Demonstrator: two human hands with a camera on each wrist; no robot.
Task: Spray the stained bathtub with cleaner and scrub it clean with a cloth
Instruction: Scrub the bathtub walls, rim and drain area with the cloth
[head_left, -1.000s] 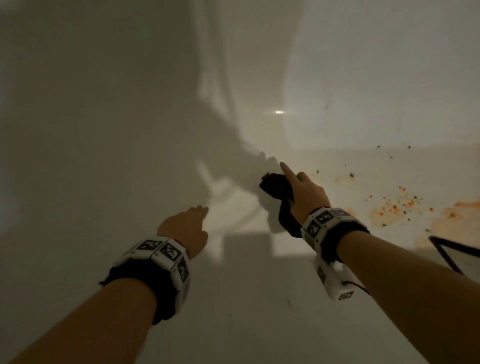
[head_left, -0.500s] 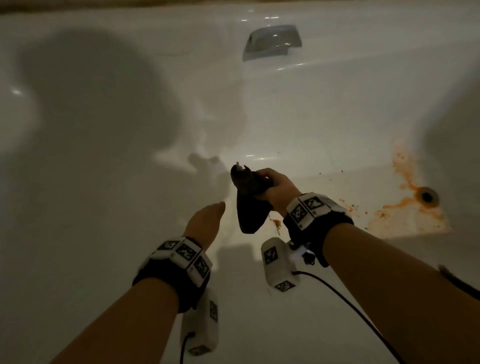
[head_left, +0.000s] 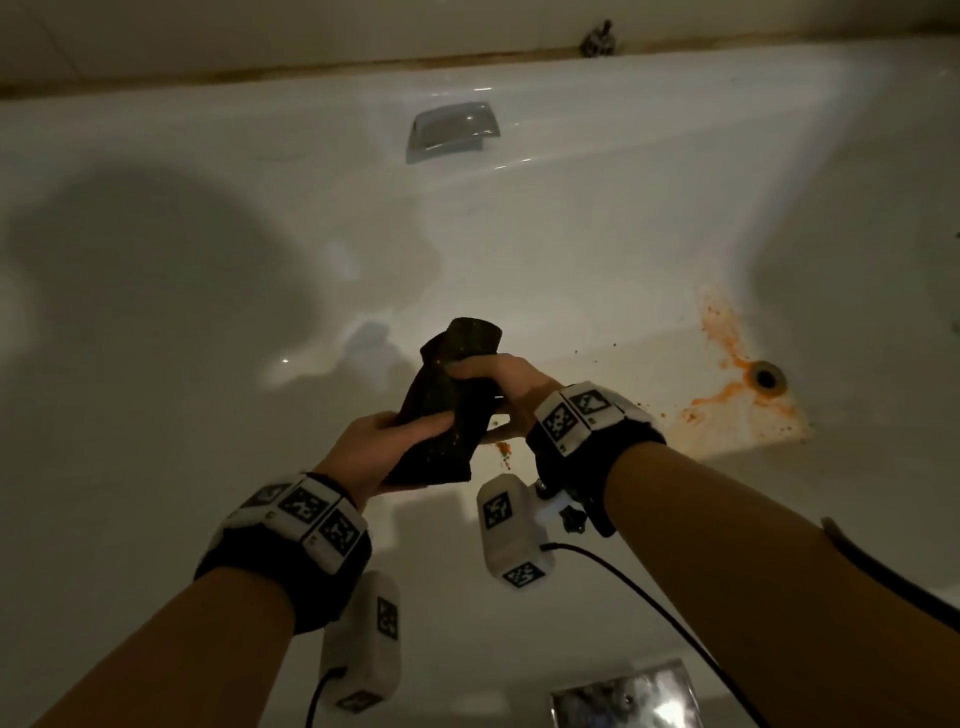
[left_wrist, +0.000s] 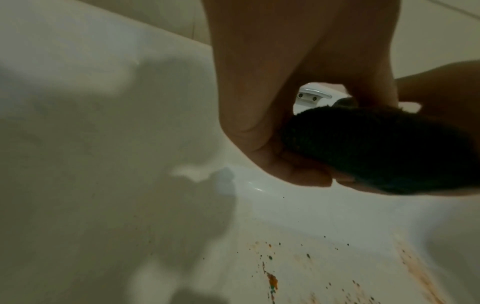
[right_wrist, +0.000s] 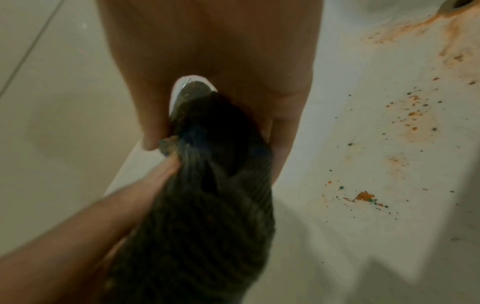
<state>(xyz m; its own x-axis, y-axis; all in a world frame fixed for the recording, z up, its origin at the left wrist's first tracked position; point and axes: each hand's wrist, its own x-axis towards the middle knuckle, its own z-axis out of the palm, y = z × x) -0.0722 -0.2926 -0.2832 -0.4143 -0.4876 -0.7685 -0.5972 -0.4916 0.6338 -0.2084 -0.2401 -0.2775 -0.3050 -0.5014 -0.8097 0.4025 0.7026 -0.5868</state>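
A dark, dirty cloth (head_left: 448, 410) is held up above the floor of the white bathtub (head_left: 597, 218). My right hand (head_left: 485, 382) grips its upper part, and my left hand (head_left: 400, 434) holds its lower end from below. The cloth (right_wrist: 207, 205) fills the right wrist view, speckled with orange bits. In the left wrist view my fingers (left_wrist: 298, 174) curl under the cloth (left_wrist: 376, 148). Orange stains (head_left: 727, 384) spread on the tub floor around the drain (head_left: 766, 375), with a small orange blob (head_left: 503, 449) just below my hands. No spray bottle is in view.
A chrome grab handle (head_left: 452, 130) sits on the tub's far wall. A tap fitting (head_left: 597, 41) stands on the far rim. A shiny metal plate (head_left: 628, 696) lies at the near edge. Cables (head_left: 649, 597) hang from my wrist cameras.
My head has tilted up, so the far rim and the drain came into view. My left hand, open a moment ago, rose and took hold of the cloth's lower end.
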